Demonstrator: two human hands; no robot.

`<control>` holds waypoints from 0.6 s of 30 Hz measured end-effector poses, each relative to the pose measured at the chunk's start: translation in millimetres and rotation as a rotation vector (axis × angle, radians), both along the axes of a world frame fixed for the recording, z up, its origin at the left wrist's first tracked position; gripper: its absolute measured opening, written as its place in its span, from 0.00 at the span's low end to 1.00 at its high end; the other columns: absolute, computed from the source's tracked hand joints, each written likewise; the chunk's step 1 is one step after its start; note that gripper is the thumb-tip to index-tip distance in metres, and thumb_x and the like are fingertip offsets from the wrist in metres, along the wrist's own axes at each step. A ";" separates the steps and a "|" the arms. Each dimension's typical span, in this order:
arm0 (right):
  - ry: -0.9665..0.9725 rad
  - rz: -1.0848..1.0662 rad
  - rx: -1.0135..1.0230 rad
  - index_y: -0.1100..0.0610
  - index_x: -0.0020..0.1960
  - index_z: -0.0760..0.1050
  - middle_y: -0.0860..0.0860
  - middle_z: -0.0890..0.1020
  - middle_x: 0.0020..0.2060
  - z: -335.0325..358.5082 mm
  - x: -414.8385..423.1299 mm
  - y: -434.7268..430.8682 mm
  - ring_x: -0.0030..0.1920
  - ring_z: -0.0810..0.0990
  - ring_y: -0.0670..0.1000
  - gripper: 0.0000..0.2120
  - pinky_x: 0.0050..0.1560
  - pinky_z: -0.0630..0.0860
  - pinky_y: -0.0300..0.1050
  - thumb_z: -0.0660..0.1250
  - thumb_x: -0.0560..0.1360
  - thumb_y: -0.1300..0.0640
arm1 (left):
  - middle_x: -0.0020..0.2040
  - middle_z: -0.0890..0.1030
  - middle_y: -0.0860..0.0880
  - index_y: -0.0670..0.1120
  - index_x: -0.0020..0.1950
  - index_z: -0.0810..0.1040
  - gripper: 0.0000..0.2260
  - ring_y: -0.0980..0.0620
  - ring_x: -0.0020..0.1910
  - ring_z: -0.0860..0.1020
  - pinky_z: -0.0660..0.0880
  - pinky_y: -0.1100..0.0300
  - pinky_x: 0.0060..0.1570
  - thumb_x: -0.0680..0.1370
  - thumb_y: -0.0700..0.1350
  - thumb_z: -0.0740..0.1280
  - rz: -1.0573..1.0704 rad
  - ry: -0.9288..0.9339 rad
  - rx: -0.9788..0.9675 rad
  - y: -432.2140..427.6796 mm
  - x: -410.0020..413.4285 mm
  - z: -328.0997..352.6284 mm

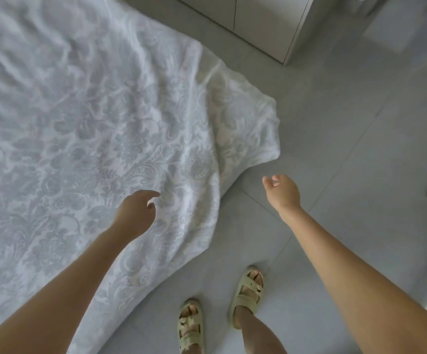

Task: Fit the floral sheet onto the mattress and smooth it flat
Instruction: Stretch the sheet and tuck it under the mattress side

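Beneath the left fingers: the floral sheet (pixel 79 129) lies wrinkled over the mattress, hiding it, and spreads away to their left and ahead.
Left hand (pixel 134 213): low over the sheet's near edge, contact unclear; fingers (pixel 153 194) loosely curled, pinching nothing.
Ahead of the right fingers: the loose corner (pixel 248 123) droops untucked toward the floor (pixel 335 149).
Right hand (pixel 282 191): over the floor, fingers (pixel 267 181) relaxed and empty; it looks the nearer hand to that corner.

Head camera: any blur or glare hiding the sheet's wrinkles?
Head view: soft, flat light, no glare or hard shadows; floral sheet pattern readable nearby, wrinkles smeared toward the upper left; left hand and right hand mildly blurred.
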State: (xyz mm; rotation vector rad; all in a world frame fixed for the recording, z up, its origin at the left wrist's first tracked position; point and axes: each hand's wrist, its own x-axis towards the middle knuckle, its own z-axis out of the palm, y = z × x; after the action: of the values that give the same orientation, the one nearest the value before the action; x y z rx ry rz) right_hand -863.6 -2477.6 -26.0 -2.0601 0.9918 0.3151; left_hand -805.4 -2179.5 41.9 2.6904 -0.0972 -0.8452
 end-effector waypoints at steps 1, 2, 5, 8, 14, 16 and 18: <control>-0.002 -0.012 0.018 0.59 0.57 0.76 0.56 0.80 0.51 0.8 8.8 -10.4 0.53 0.78 0.57 0.15 0.56 0.70 0.50 0.59 0.80 0.49 | 0.70 0.70 0.47 0.46 0.67 0.72 0.17 0.48 0.67 0.70 0.65 0.57 0.65 0.80 0.38 0.58 -0.006 -0.020 -0.019 -19.7 10.5 3.2; 0.004 -0.033 0.034 0.61 0.62 0.73 0.57 0.79 0.56 1.5 18.5 -20.8 0.57 0.77 0.58 0.19 0.58 0.71 0.50 0.58 0.80 0.48 | 0.70 0.70 0.47 0.46 0.67 0.72 0.16 0.48 0.67 0.70 0.65 0.57 0.65 0.80 0.38 0.58 -0.003 -0.035 -0.037 -37.5 21.1 6.1; -0.008 -0.158 0.162 0.62 0.68 0.68 0.58 0.77 0.59 -4.0 50.4 -50.8 0.59 0.77 0.58 0.26 0.61 0.73 0.56 0.57 0.79 0.45 | 0.71 0.70 0.46 0.46 0.68 0.72 0.16 0.47 0.67 0.70 0.65 0.57 0.65 0.80 0.40 0.58 0.014 -0.063 -0.079 -84.4 51.4 12.1; 0.040 -0.202 0.186 0.58 0.74 0.61 0.56 0.69 0.69 -11.1 77.6 -75.0 0.64 0.73 0.58 0.27 0.62 0.74 0.54 0.59 0.79 0.49 | 0.71 0.69 0.46 0.46 0.68 0.71 0.16 0.47 0.67 0.70 0.64 0.56 0.66 0.80 0.41 0.58 0.013 -0.062 -0.093 -113.8 78.7 11.5; 0.177 -0.012 0.187 0.54 0.77 0.54 0.53 0.65 0.73 -32.4 128.8 -120.8 0.69 0.69 0.58 0.31 0.61 0.70 0.49 0.62 0.78 0.51 | 0.70 0.70 0.47 0.49 0.69 0.71 0.17 0.43 0.62 0.75 0.70 0.52 0.64 0.80 0.41 0.59 0.033 -0.139 -0.127 -142.5 138.9 13.6; 0.156 -0.009 0.393 0.60 0.66 0.71 0.57 0.76 0.63 -43.3 145.6 -124.5 0.61 0.76 0.58 0.21 0.57 0.73 0.50 0.65 0.77 0.52 | 0.69 0.72 0.47 0.49 0.68 0.71 0.17 0.43 0.62 0.75 0.70 0.52 0.63 0.80 0.41 0.60 0.015 -0.169 -0.148 -155.2 160.1 16.8; 0.102 -0.001 0.351 0.60 0.34 0.72 0.55 0.76 0.32 -46.7 157.4 -125.8 0.34 0.75 0.55 0.14 0.36 0.70 0.46 0.66 0.76 0.56 | 0.68 0.73 0.48 0.49 0.68 0.71 0.17 0.46 0.65 0.73 0.67 0.55 0.63 0.80 0.41 0.60 -0.047 -0.192 -0.134 -171.1 184.2 15.0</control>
State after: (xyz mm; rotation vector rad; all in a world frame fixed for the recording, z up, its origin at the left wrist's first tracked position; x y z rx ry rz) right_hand -706.3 -2603.4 -72.7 -1.7390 0.9240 0.5574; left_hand -621.3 -2350.7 56.9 2.6444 -0.2520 -0.5692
